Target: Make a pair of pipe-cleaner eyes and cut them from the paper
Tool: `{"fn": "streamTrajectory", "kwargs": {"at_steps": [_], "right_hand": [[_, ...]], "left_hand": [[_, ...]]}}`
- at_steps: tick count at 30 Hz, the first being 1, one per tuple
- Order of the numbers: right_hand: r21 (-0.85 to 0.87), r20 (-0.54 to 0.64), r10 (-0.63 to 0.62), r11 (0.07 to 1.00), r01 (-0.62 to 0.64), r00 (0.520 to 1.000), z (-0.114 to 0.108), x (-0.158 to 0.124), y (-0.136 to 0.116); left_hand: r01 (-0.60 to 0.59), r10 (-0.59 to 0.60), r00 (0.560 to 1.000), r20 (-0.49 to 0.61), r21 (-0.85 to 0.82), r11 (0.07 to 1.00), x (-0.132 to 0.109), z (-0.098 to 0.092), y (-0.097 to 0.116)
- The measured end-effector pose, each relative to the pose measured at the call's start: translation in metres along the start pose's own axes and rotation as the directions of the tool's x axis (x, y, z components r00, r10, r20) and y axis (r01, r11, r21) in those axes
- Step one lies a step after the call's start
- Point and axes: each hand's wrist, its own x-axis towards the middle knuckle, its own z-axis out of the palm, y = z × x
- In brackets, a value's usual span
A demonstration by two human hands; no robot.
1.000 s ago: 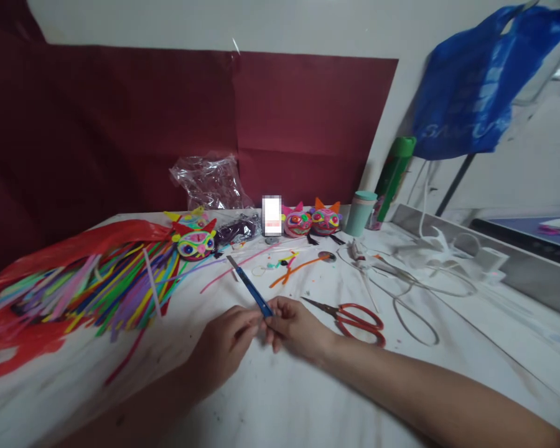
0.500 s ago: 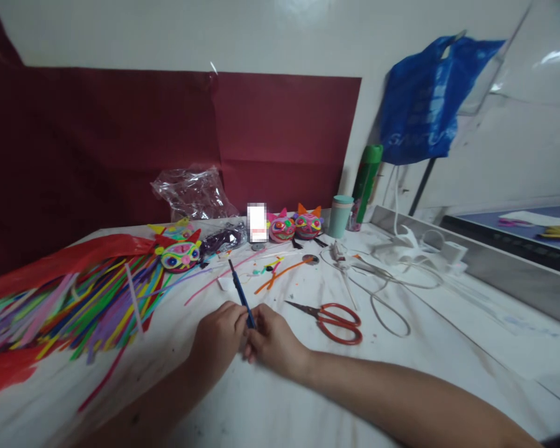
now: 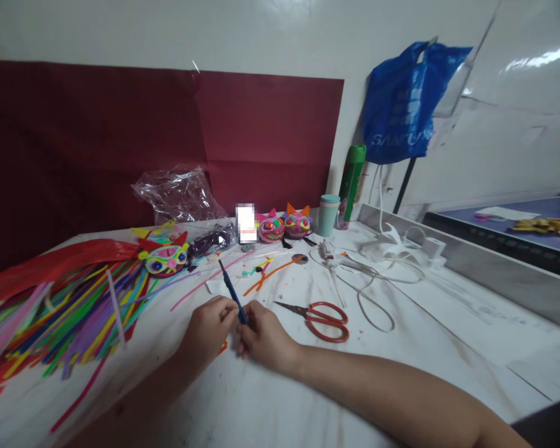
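My right hand is closed around the lower end of a slim blue tool, whose narrow dark tip points up and away from me. Close beside it, my left hand has its fingers curled in, the fingertips near the tool's lower part. A small orange piece peeks out under the left hand; whether the fingers grip it is hidden. Red-handled scissors lie just right of my right hand. Beyond the hands are orange strips and small colourful scraps.
Left lie many coloured strips and a decorated animal head. Two similar heads stand at the back by a mint cup and green spray can. White cables loop at right; a blue bag hangs above.
The whole view has shifted, so table things appear further left. An orange piece now shows under my left hand. The blue tool stays in my right hand, with both hands still close together.
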Motion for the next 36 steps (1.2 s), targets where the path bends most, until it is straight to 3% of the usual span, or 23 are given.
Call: {"fn": "streamTrajectory", "kwargs": {"at_steps": [6, 13, 17, 21, 26, 36], "right_hand": [[-0.042, 0.000, -0.054, 0.998, 0.054, 0.999, -0.001, 0.002, 0.003], [-0.171, -0.022, -0.071, 0.983, 0.067, 0.997, -0.003, 0.000, -0.004], [-0.210, -0.031, -0.109, 0.972, 0.101, 0.994, -0.005, 0.000, -0.008], [-0.133, -0.045, -0.052, 0.990, 0.046, 0.998, -0.007, 0.003, -0.010], [-0.002, -0.044, 0.060, 0.998, -0.060, 0.997, -0.010, 0.007, -0.016], [-0.030, -0.070, 0.062, 0.997, -0.064, 0.996, -0.018, 0.018, -0.013]], "left_hand": [[0.216, -0.204, 0.976, 0.072, -0.267, 0.939, 0.004, 0.004, -0.002], [0.128, -0.131, 0.991, -0.018, -0.118, 0.985, 0.010, 0.002, 0.007], [0.229, -0.235, 0.972, -0.003, -0.223, 0.948, 0.013, 0.003, 0.012], [0.253, -0.269, 0.963, -0.005, -0.324, 0.911, 0.013, 0.009, 0.011], [0.269, -0.306, 0.952, 0.007, -0.495, 0.826, 0.016, 0.018, 0.003], [0.332, -0.408, 0.909, 0.090, -0.750, 0.573, 0.020, 0.029, -0.001]]}}
